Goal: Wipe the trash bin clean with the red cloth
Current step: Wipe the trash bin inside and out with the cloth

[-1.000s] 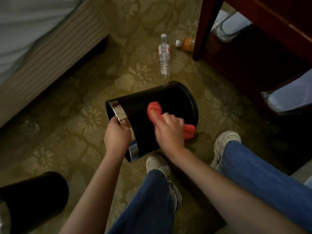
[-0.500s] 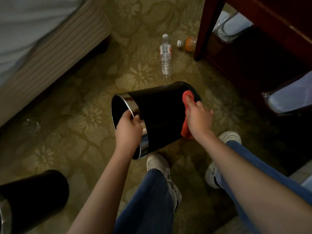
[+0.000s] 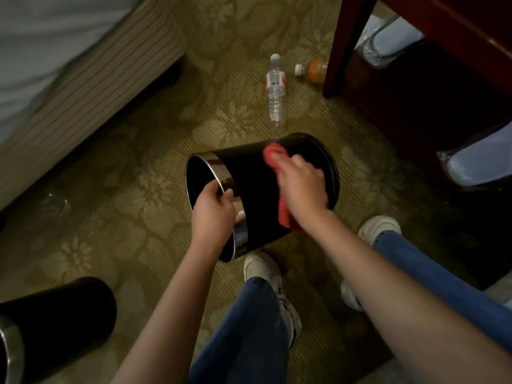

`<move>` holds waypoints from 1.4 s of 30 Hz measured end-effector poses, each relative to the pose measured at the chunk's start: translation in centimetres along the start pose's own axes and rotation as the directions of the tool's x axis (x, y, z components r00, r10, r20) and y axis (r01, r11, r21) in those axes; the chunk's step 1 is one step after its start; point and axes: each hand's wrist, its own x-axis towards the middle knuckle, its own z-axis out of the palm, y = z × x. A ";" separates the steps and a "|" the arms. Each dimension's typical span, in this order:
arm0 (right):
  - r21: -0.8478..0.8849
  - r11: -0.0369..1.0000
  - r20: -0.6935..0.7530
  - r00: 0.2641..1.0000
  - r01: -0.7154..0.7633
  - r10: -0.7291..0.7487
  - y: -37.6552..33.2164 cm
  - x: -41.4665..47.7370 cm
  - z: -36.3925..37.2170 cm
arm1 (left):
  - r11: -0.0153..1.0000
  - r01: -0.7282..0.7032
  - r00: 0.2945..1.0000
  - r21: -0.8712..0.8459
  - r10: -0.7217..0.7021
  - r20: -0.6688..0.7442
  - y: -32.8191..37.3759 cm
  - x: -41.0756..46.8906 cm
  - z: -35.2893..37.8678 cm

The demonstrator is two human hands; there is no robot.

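Note:
A black trash bin (image 3: pixel 250 173) with a chrome rim is held tipped on its side above the carpet, its mouth facing left. My left hand (image 3: pixel 212 213) grips the chrome rim at the near side of the mouth. My right hand (image 3: pixel 302 187) presses the red cloth (image 3: pixel 273 155) against the bin's black outer wall near its base. The cloth shows above my fingers and hangs out below my wrist. My right hand is blurred by motion.
A second black bin (image 3: pixel 55 325) lies at the lower left. A clear water bottle (image 3: pixel 275 92) and an orange drink bottle (image 3: pixel 314 70) lie on the carpet beyond. A bed (image 3: pixel 83 73) is at left, a dark wooden desk leg (image 3: pixel 338 51) at right. My shoes and jeans are below.
My right hand has slid the red cloth along the bin's wall, from its middle towards the base and slightly back. My left hand has kept its grip on the rim.

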 end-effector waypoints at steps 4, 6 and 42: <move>-0.041 0.983 0.063 0.981 -0.182 0.184 4.1 0.3 -0.4 | 0.999 -0.024 0.999 -0.023 0.025 0.040 0.9 -0.4 0.5; -0.007 0.985 0.037 0.985 -0.171 0.171 3.1 0.2 -0.7 | 0.999 -0.040 0.999 0.002 0.039 0.024 1.2 -0.3 0.7; -0.074 0.977 0.123 0.970 -0.200 0.208 3.1 -0.7 0.4 | 0.984 0.095 0.995 -0.151 -0.091 0.033 -2.0 1.0 -2.8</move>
